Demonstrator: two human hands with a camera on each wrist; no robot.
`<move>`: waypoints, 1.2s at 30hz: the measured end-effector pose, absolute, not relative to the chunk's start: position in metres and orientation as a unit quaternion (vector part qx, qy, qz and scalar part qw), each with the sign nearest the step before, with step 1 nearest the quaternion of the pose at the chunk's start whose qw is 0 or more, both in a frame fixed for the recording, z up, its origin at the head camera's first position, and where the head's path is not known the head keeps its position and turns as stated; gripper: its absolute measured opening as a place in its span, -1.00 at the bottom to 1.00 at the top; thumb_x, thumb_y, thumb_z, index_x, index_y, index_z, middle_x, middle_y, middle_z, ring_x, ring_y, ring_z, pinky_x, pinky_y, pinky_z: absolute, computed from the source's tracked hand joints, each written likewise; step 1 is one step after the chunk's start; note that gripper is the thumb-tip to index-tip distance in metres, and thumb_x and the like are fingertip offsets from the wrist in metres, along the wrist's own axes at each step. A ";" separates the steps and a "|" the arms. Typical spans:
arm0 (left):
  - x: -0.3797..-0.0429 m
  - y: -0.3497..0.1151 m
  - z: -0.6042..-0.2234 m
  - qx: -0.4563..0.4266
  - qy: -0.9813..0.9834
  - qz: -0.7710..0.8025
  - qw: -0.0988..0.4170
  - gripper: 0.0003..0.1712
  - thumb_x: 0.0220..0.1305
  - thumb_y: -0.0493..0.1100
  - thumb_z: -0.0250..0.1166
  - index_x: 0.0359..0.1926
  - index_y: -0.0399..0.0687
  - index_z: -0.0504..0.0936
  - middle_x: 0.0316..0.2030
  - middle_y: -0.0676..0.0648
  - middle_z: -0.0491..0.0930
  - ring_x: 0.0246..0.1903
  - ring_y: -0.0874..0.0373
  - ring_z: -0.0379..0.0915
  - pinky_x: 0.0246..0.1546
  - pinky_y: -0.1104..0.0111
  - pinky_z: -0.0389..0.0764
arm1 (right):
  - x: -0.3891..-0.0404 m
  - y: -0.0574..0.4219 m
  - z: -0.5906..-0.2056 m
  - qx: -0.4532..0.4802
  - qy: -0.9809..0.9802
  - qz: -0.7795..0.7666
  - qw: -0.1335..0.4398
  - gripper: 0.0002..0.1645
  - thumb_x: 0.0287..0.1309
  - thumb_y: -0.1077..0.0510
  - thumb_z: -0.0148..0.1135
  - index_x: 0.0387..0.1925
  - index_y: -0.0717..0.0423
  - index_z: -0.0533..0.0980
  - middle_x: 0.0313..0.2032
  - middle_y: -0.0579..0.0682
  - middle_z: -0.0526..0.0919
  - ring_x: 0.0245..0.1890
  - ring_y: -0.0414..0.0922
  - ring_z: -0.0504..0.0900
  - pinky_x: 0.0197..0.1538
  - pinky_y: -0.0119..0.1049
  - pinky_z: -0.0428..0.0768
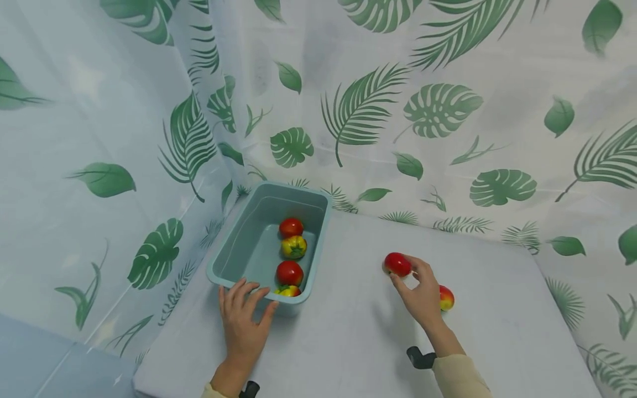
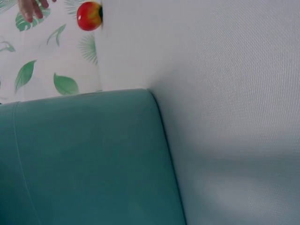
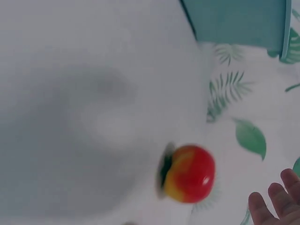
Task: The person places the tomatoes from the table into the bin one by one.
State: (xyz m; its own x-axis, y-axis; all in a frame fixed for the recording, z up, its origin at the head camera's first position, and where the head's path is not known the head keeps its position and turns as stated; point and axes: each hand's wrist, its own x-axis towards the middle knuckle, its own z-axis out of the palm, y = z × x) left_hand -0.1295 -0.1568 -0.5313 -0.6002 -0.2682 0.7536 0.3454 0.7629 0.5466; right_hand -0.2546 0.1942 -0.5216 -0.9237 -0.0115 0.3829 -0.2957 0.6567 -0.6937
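Cream cloth sleeves [image 1: 460, 376] are seen nearest. By the loosely spread left hand [image 1: 244, 326], the near rim of a rectangular blue-green plastic bin [image 1: 298, 200] is touched. Farther right, beyond a round red-and-yellow fruit [image 1: 446, 298], the right hand [image 1: 420, 293] is poised, fingers parted, nothing held, above a glossy red fruit [image 1: 396, 264] on the white table [image 1: 343, 337]. A reach is judged in hand; lowering and closing seem called for next.

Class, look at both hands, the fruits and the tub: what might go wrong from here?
The glossy, rounded red fruit at the right hand might roll if pinched off-centre. The red-and-yellow fruit beside that hand could get knocked. With the left hand at the near end of the teal tub, a push might shift it.
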 end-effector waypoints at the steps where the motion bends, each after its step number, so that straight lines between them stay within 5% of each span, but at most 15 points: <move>1: -0.129 -0.157 -0.531 -0.023 -0.826 -0.344 0.447 -0.59 0.21 0.18 0.35 -0.22 -0.07 0.71 -0.12 -0.16 0.60 0.15 -0.21 0.35 0.29 -0.33 -0.16 | -0.254 0.199 -0.524 0.080 -0.896 0.398 0.179 -0.32 0.04 0.21 0.46 0.21 0.17 0.42 0.18 0.15 0.48 0.15 0.09 0.45 0.08 0.15 0.52; 12: -0.129 -0.159 -0.535 -0.027 -0.824 -0.345 0.448 -0.64 0.13 0.09 0.43 -0.21 -0.08 0.71 -0.12 -0.16 0.60 0.15 -0.21 0.35 0.30 -0.31 -0.17 | -0.246 0.242 -0.548 0.006 -0.934 0.326 0.148 -0.40 0.09 0.23 0.35 0.18 0.22 0.43 0.22 0.27 0.39 0.23 0.24 0.35 0.17 0.27 0.39; 22: -0.128 -0.159 -0.534 -0.023 -0.827 -0.342 0.445 -0.59 0.20 0.16 0.36 -0.21 -0.09 0.71 -0.11 -0.15 0.60 0.15 -0.21 0.34 0.31 -0.31 -0.16 | -0.248 0.265 -0.572 -0.083 -0.958 0.270 0.058 -0.17 0.09 0.09 0.37 0.33 0.28 0.26 0.33 0.42 0.14 0.27 0.37 0.18 0.16 0.33 0.37; 36: -0.130 -0.158 -0.533 -0.022 -0.826 -0.345 0.446 -0.63 0.15 0.11 0.41 -0.21 -0.07 0.70 -0.11 -0.15 0.60 0.16 -0.20 0.34 0.31 -0.30 -0.16 | -0.251 0.268 -0.583 -0.129 -0.946 0.290 0.060 -0.16 0.13 0.10 0.34 0.36 0.27 0.19 0.27 0.43 0.16 0.22 0.39 0.24 0.18 0.34 0.33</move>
State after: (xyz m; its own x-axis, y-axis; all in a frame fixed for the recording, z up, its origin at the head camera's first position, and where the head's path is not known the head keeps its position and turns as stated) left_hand -0.1298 -0.1578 -0.5333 -0.6020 -0.2715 0.7509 0.3428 0.7615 0.5501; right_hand -0.2513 0.2677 -0.5834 -0.9593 0.2796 0.0388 0.2097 0.7979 -0.5651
